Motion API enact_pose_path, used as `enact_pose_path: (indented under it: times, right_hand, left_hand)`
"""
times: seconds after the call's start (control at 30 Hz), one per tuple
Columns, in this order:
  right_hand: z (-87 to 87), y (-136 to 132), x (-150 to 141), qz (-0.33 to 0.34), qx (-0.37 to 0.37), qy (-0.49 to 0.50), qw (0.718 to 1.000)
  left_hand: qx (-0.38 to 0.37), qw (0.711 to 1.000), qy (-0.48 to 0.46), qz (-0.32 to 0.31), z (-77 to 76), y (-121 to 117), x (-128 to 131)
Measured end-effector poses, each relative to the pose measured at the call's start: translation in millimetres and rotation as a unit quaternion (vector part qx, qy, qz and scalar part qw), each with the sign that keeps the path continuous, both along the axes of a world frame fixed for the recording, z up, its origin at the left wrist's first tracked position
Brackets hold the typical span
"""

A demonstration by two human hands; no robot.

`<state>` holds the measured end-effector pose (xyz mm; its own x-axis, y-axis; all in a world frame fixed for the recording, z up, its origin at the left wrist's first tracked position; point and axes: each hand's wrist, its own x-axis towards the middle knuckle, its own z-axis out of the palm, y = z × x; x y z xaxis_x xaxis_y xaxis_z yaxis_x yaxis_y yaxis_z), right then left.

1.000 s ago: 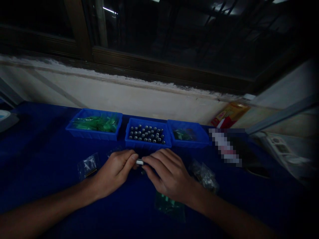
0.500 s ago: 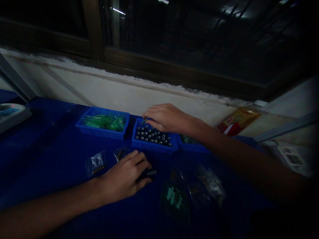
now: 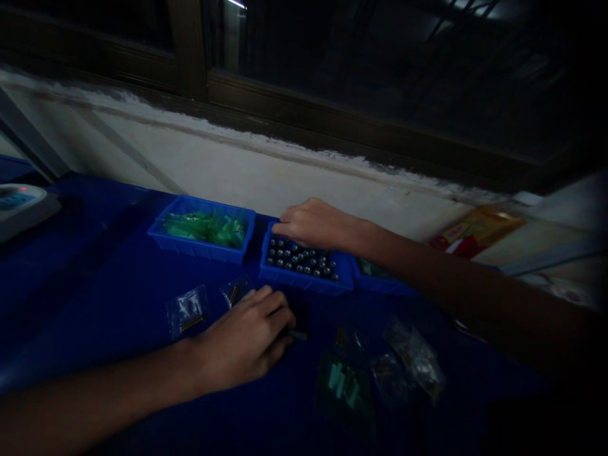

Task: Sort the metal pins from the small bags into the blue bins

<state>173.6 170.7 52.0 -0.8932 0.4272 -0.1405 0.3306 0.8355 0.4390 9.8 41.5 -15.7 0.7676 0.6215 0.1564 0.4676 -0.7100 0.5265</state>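
Note:
My left hand rests on the blue cloth with its fingers curled round a small grey cylinder whose tip sticks out to the right. My right hand reaches over the far rim of the middle blue tray, which holds several small steel balls. Its fingers are bunched together and point down into the tray's back left corner; what they pinch is hidden.
A blue tray of green plastic parts stands left of the ball tray, and a third blue tray sits right of it. Small clear bags and a bag of green pieces lie on the cloth. A white device sits far left.
My right hand left the cylinder and went out to the ball tray, then dipped lower into its back corner. My left hand stayed on the cloth with the cylinder.

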Motion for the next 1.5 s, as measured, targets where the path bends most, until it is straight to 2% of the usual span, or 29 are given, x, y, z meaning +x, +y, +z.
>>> enact_pose_path:
  times: [0.4, 0.63, 0.77, 0.87, 0.97, 1.0, 1.07, 1.13, 1.23, 1.37, 1.5]
  right_hand:
    - [-9.0, 6.1, 12.6, -0.005, -0.019, 0.036, 0.999]
    - [-20.0, -6.4, 23.2, -0.038, -0.046, 0.154, 0.986]
    - [-16.2, -13.2, 20.9, -0.038, -0.047, 0.194, 0.979]
    - [-13.5, -40.8, 20.3, -0.069, -0.046, 0.306, 0.948]
    - [-25.6, -93.0, 22.1, -0.094, -0.075, 0.418, 0.9]
    - [-32.8, -111.5, 23.0, -0.096, -0.074, 0.433, 0.893]
    - [-48.0, -142.5, 24.7, -0.106, -0.064, 0.423, 0.897]
    - [-59.5, -160.2, 25.2, -0.13, -0.059, 0.424, 0.895]
    - [-65.1, -164.3, 23.6, -0.13, -0.045, 0.439, 0.888]
    - [-62.8, -158.2, 21.5, -0.134, -0.045, 0.452, 0.881]
    - [-64.3, -159.1, 22.3, -0.159, -0.059, 0.469, 0.867]
  left_hand:
    - [-0.007, 1.0, 0.015, 0.001, -0.2, 0.4, 0.4]
    - [-0.004, 1.0, 0.007, 0.002, -1.1, 0.7, 0.0]
    - [-0.009, 1.0, 0.009, 0.003, -1.7, 0.0, 0.4]
    - [-0.02, 0.999, -0.012, 0.022, -1.4, 0.7, 1.1]
    - [-0.04, 0.995, -0.072, 0.063, 0.0, 2.3, 1.3]
    - [-0.047, 0.992, -0.095, 0.075, 0.4, 2.8, 1.2]
    - [-0.06, 0.986, -0.126, 0.087, 1.0, 3.2, 0.9]
    - [-0.068, 0.985, -0.138, 0.079, 1.1, 3.3, 0.6]
    - [-0.074, 0.984, -0.149, 0.069, 0.9, 3.5, 0.7]
    - [-0.086, 0.985, -0.135, 0.07, 1.2, 4.4, 1.2]
    - [-0.111, 0.986, -0.123, 0.031, 1.8, 2.1, 0.5]
